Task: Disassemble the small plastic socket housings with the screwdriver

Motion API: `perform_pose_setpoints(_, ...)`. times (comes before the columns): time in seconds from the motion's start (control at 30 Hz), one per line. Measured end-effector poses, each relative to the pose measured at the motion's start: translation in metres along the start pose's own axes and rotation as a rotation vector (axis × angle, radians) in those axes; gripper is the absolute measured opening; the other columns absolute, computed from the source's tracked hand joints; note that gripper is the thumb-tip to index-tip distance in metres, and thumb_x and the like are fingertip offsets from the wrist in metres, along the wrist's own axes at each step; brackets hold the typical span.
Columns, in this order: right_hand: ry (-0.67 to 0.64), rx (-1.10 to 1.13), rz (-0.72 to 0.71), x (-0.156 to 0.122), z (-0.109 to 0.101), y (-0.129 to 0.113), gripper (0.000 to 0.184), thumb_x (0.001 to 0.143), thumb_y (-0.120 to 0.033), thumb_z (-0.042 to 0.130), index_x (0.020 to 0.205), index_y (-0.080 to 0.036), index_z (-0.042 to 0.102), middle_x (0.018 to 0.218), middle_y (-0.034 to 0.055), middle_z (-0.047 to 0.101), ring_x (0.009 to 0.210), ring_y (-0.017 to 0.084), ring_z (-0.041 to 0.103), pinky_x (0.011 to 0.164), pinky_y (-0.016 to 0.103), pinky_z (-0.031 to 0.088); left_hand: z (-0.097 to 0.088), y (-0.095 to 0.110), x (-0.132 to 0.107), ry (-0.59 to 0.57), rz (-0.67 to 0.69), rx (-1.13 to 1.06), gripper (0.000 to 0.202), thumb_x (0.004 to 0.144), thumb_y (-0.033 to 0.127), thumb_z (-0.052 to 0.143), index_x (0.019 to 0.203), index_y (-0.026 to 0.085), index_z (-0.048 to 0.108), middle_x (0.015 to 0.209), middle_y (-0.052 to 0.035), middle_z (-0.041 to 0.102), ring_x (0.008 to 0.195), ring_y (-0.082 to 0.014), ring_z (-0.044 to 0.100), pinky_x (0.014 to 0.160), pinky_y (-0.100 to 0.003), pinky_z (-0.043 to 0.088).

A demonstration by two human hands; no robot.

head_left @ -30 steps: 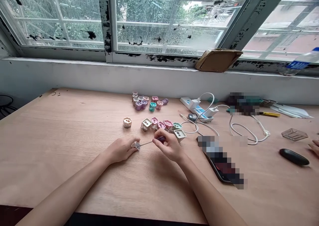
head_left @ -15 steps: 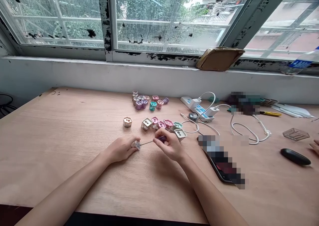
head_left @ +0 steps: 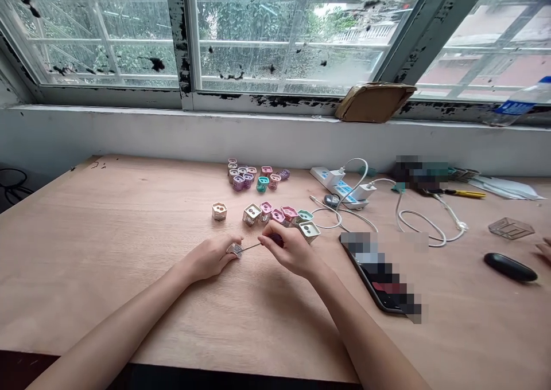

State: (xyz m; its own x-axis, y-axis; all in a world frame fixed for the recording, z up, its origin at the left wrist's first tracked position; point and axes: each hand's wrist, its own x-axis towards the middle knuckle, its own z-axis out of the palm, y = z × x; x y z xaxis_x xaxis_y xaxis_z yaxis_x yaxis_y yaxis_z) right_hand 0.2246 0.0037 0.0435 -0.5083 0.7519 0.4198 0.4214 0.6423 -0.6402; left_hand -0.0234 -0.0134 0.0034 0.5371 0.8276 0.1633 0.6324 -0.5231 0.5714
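Holding a thin screwdriver (head_left: 258, 245) to a small hexagonal housing (head_left: 235, 250), the left hand (head_left: 209, 259) gripped the housing over the wooden surface (head_left: 107, 298) while the right hand (head_left: 294, 252) pinched the handle, the hands close but apart.

On the table (head_left: 86, 252), a white power strip (head_left: 340, 187) carries two plugged-in chargers, with white cables (head_left: 415, 218) looping off to its right, and a largely pixelated phone (head_left: 379, 275) lies just below those cables. Farther right sit a clear plastic lid (head_left: 511, 228), a black oval object (head_left: 510, 266) and, near the back edge, a yellow-handled tool (head_left: 467, 194). On the sill beneath the paint-flecked window (head_left: 293, 34) rest a brown cardboard packet (head_left: 374, 102) and a plastic water bottle (head_left: 519, 104) with a blue label.
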Motion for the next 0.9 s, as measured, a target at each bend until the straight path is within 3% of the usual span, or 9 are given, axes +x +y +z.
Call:
perform_pose_setpoints(0.23,-0.137,0.03,0.015,-0.0013,-0.0105,-0.0061,0.004,0.095,-0.018,0.053,0.093,-0.022,0.052,0.081,0.0017,0.063,0.067,0.016,0.057,0.06,0.026,0.041,-0.0004,0.002,-0.0003,0.006,-0.012,-0.012,0.038,0.097,0.027,0.054,0.135,0.024,0.053,0.109,-0.0051,0.074,0.094,-0.0217,0.072,0.085,-0.031,0.057)
perform_pose_setpoints(0.4,-0.018,-0.076,0.062,-0.0002,-0.007,-0.0038,0.022,0.095,-0.027,0.062,0.076,-0.021,0.052,0.062,-0.0012,0.06,0.055,0.015,0.053,0.054,0.026,0.035,0.002,-0.0007,-0.001,0.016,-0.009,-0.021,0.037,0.097,0.027,0.055,0.134,0.025,0.054,0.12,-0.0052,0.072,0.098,-0.022,0.072,0.086,-0.031,0.057)
perform_pose_setpoints(0.57,-0.093,0.01,0.041,0.0002,-0.0072,-0.0076,0.006,0.093,-0.022,0.06,0.088,-0.022,0.057,0.071,0.0002,0.065,0.061,0.016,0.058,0.056,0.026,0.04,0.0034,-0.003,-0.0013,0.007,-0.017,-0.016,0.038,0.098,0.028,0.054,0.135,0.024,0.053,0.119,-0.0062,0.072,0.099,-0.0234,0.072,0.086,-0.034,0.056)
perform_pose_setpoints(0.7,0.007,-0.066,0.078,0.0006,-0.0074,-0.008,0.023,0.093,-0.029,0.065,0.075,-0.022,0.054,0.061,-0.0008,0.061,0.054,0.015,0.054,0.052,0.026,0.035,0.0042,-0.0035,-0.001,0.002,-0.032,-0.024,0.036,0.098,0.029,0.055,0.134,0.024,0.054,0.114,-0.0065,0.074,0.096,-0.0234,0.072,0.085,-0.034,0.056)
perform_pose_setpoints(0.83,-0.064,0.034,0.069,0.0014,-0.0093,-0.0048,0.007,0.092,-0.023,0.063,0.088,-0.022,0.057,0.074,0.0005,0.068,0.064,0.016,0.06,0.057,0.025,0.042,0.0043,-0.0031,-0.0013,0.014,-0.028,-0.029,0.037,0.098,0.03,0.055,0.134,0.025,0.054,0.116,-0.006,0.073,0.096,-0.0231,0.072,0.084,-0.032,0.056)
perform_pose_setpoints(0.9,-0.07,0.072,0.086,0.002,-0.0097,-0.0023,0.007,0.091,-0.023,0.062,0.086,-0.021,0.058,0.072,-0.0001,0.067,0.062,0.015,0.059,0.056,0.025,0.042,0.004,-0.0024,-0.0012,0.017,-0.034,-0.027,0.038,0.097,0.031,0.055,0.135,0.025,0.054,0.115,-0.0057,0.073,0.093,-0.0223,0.072,0.081,-0.031,0.056)
